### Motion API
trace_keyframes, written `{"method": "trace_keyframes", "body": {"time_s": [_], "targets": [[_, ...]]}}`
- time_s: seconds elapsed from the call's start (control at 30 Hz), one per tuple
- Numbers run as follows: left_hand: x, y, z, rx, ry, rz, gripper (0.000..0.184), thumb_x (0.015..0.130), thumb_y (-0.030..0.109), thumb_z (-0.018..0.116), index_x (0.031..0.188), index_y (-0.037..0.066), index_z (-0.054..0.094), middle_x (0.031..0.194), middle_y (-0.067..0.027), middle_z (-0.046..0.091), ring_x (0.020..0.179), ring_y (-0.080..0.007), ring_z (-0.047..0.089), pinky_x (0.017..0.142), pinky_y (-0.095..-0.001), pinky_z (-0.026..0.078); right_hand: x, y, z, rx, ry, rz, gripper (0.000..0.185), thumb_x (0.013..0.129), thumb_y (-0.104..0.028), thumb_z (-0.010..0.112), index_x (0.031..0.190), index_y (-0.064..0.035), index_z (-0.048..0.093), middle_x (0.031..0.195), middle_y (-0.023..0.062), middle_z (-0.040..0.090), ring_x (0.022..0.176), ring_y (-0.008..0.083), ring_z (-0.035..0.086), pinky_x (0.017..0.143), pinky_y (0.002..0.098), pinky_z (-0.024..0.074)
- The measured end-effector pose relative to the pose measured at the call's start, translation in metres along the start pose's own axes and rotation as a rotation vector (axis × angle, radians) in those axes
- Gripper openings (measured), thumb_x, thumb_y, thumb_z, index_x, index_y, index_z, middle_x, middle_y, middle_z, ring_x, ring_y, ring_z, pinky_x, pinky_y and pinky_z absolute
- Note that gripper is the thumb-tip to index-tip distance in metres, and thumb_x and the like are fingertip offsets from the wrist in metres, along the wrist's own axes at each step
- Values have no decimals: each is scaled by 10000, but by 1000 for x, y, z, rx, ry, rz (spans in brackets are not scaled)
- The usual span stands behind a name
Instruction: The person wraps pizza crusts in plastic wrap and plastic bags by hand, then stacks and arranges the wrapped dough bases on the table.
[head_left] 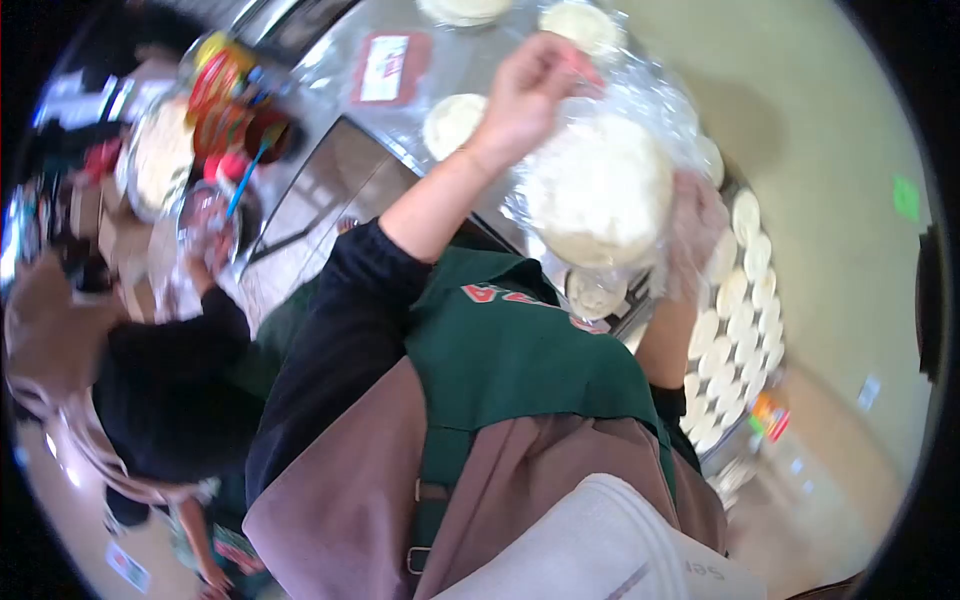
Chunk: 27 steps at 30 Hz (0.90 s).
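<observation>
Shiny table (pixel 455 62); thick, round white disc (pixel 600 190) in crinkled clear plastic (pixel 650 95).

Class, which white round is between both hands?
The large round, between left hand and right hand, with clear plastic about it; the others lie outside that gap.

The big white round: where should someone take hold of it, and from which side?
Probably low on the thick curved edge of the white round, coming from the right, where the right grip is, and supporting it from below: it is broad, with no handle showing, and the loose clear plastic looks a poor hold.
</observation>
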<state>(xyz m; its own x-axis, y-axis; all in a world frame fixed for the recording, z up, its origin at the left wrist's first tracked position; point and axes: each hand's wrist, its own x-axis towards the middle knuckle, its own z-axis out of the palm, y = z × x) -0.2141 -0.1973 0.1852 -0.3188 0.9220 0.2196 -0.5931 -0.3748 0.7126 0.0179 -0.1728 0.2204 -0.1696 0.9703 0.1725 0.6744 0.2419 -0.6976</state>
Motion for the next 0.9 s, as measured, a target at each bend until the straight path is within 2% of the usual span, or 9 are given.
{"method": "trace_keyframes", "body": {"time_s": [0.1, 0.2, 0.33, 0.43, 0.47, 0.53, 0.8, 0.83, 0.9], "targets": [[6, -8, 5, -75, 57, -125, 46, 929, 49, 488, 964, 42, 460, 933, -66, 556, 894, -183, 580, 805, -309, 486, -5, 5, 4, 148, 79, 48, 160, 857, -113, 572, 862, 18, 665, 817, 118, 616, 733, 197, 591, 694, 295, 450], [4, -24, 2, 1010, 116, 293, 284, 814, 189, 695, 915, 24, 486, 836, -37, 542, 720, -146, 505, 661, -266, 434, -9, -14, -12, 9, 136, -45, 150, 859, -99, 573, 857, 18, 666, 812, 122, 603, 689, 210, 593, 635, 303, 458], [-4, -55, 12, 1081, -47, 120, 263, 800, 196, 708, 715, 18, 533, 660, -27, 518, 615, -106, 466, 551, -258, 383, -20, -17, -10, 3, 251, -34, 174, 882, -100, 549, 830, 35, 645, 794, 119, 586, 732, 202, 576, 671, 279, 447], [1, -63, 16, 983, -143, -98, 199, 866, 184, 636, 778, 27, 548, 669, -25, 558, 573, -102, 490, 534, -245, 406, -23, 4, -5, -128, 323, -132, 163, 878, -87, 551, 834, 38, 645, 790, 127, 588, 712, 212, 576, 665, 287, 456], [5, -66, 15, 977, -164, -105, 199, 866, 184, 636, 778, 27, 548, 669, -25, 558, 573, -102, 490, 534, -245, 406, -19, 10, -7, -155, 390, -163, 101, 826, -84, 606, 792, -2, 655, 747, 164, 577, 691, 319, 591, 622, 357, 475], [17, -71, 9, 419, -95, -399, 156, 928, 196, 553, 861, 55, 556, 685, -19, 590, 561, -98, 529, 528, -234, 438, -20, 22, -21, -201, 388, -66, 106, 826, -89, 604, 795, -2, 655, 753, 161, 583, 686, 311, 592, 619, 357, 473], [72, -83, -7, 256, -395, -1182, 250, 952, 346, 493, 904, 105, 538, 651, 26, 485, 528, -105, 463, 496, -235, 400, -33, 52, -29, -92, 367, 86, 149, 849, -122, 592, 806, 8, 651, 747, 125, 576, 626, 229, 556, 577, 331, 425], [76, -89, -8, 258, -400, -1188, 250, 952, 346, 493, 904, 105, 538, 651, 26, 485, 528, -105, 463, 496, -235, 400, -34, 49, -29, -92, 370, 93, 149, 849, -122, 592, 806, 8, 651, 747, 125, 576, 626, 229, 556, 577, 331, 425], [80, -98, -5, 769, -563, -717, 272, 946, 357, 508, 875, 100, 564, 603, 62, 432, 504, -47, 377, 467, -206, 337, -36, 41, -30, -88, 305, 188, 190, 864, -145, 582, 801, 25, 638, 753, 112, 573, 643, 201, 549, 599, 304, 421]]}}
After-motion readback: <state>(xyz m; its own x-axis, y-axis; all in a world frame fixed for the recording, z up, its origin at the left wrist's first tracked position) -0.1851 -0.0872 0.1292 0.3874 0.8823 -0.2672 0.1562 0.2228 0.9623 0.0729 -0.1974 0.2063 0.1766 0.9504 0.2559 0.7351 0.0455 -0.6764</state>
